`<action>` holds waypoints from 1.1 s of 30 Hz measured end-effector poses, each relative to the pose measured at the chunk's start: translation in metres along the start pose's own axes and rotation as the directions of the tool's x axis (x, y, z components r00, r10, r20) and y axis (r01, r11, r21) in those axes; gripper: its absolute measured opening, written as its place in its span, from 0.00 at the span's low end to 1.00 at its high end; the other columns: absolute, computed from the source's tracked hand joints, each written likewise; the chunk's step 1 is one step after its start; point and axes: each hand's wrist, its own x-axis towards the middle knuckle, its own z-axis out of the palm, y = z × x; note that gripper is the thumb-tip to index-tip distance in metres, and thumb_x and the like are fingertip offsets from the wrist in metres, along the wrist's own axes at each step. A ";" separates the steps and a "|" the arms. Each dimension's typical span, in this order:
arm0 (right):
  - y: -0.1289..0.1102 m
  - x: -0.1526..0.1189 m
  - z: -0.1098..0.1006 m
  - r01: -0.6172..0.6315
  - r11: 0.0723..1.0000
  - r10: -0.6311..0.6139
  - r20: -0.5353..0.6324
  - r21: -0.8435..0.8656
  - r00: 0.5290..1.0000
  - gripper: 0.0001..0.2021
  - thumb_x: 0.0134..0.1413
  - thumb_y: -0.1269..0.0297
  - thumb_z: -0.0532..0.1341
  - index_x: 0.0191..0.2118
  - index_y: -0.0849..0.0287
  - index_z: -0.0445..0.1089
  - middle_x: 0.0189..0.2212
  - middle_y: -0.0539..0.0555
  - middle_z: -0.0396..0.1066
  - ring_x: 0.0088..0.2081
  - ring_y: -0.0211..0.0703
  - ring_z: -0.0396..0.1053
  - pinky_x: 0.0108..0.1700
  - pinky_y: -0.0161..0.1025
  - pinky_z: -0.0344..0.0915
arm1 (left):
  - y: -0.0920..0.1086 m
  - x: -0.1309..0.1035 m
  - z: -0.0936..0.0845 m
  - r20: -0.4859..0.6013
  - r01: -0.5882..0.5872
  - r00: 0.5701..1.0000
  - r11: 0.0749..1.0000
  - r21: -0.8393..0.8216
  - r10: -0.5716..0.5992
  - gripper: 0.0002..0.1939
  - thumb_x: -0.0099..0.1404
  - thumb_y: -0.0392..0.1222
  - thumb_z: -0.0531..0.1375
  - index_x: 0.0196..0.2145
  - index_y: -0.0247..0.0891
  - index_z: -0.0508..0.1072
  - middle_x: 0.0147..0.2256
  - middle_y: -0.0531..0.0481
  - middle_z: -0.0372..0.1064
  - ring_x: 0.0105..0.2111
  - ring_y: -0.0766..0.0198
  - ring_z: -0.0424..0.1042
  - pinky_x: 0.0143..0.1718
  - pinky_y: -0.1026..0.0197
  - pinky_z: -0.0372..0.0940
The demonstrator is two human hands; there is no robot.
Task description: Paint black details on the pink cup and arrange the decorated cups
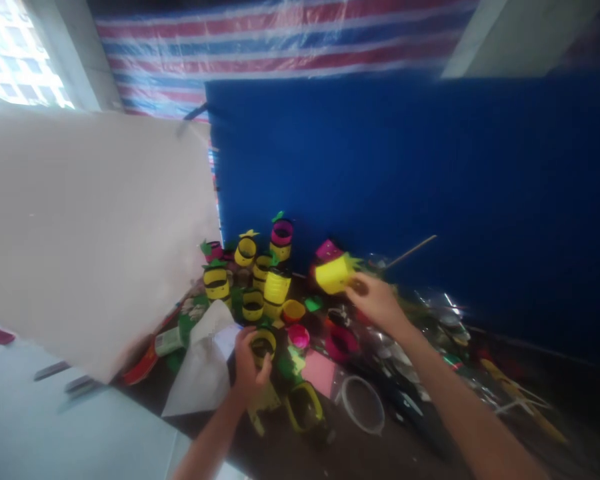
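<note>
My right hand (373, 300) is closed on a yellow paper cylinder with a green leafy top (333, 274), tilted on its side and raised over the crowded table. Lower down, my left hand (250, 363) has its fingers wrapped round a yellow ring with dark edges (264, 344). Similar yellow cylinders (217, 283) stand in a group beyond my left hand, some stacked, one topped by a magenta ring (282, 233). Near my left hand lie a small pink cup (299, 337) and an orange cup (294, 311).
White paper (200, 373) lies left of my left hand. Pink paper (319, 373), a yellow-green ring (304, 407) and a clear round ring (363, 405) are near the front. Clutter and a thin stick (413, 251) lie to the right. A blue panel (380, 167) rises behind.
</note>
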 end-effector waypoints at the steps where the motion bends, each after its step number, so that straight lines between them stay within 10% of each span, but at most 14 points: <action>1: -0.016 0.006 -0.001 0.070 0.997 -0.070 0.005 0.033 0.998 0.08 0.47 0.67 0.57 0.35 0.59 0.71 0.32 0.54 0.75 0.31 0.42 0.71 0.34 0.35 0.64 | 0.000 0.000 0.000 0.005 0.009 1.000 1.000 -0.007 -0.009 0.24 0.54 0.37 0.57 0.49 0.35 0.58 0.49 0.38 0.59 0.50 0.51 0.62 0.50 0.46 0.61; 8: -0.120 0.037 0.026 0.455 0.881 -0.464 0.055 0.128 0.884 0.06 0.45 0.74 0.55 0.30 0.60 0.68 0.29 0.53 0.71 0.31 0.39 0.67 0.34 0.33 0.59 | -0.008 -0.003 0.004 -0.018 0.026 0.999 0.999 -0.045 -0.027 0.25 0.53 0.36 0.58 0.49 0.35 0.59 0.49 0.38 0.58 0.51 0.50 0.61 0.51 0.45 0.59; 16: -0.204 0.048 0.081 0.671 0.738 -0.634 0.272 -0.068 0.724 0.07 0.54 0.72 0.51 0.36 0.60 0.65 0.35 0.56 0.70 0.36 0.42 0.67 0.33 0.34 0.56 | -0.013 -0.004 0.008 -0.070 0.028 0.997 0.992 -0.121 -0.036 0.24 0.51 0.38 0.59 0.47 0.36 0.62 0.49 0.38 0.59 0.50 0.49 0.62 0.51 0.43 0.58; 33: -0.225 0.046 0.111 0.692 0.708 -0.612 0.367 -0.139 0.700 0.13 0.54 0.75 0.50 0.46 0.64 0.62 0.44 0.61 0.66 0.43 0.47 0.67 0.41 0.39 0.64 | -0.020 -0.006 0.013 -0.084 0.033 0.996 0.992 -0.121 -0.043 0.30 0.48 0.37 0.60 0.50 0.36 0.60 0.49 0.37 0.58 0.51 0.46 0.60 0.52 0.41 0.58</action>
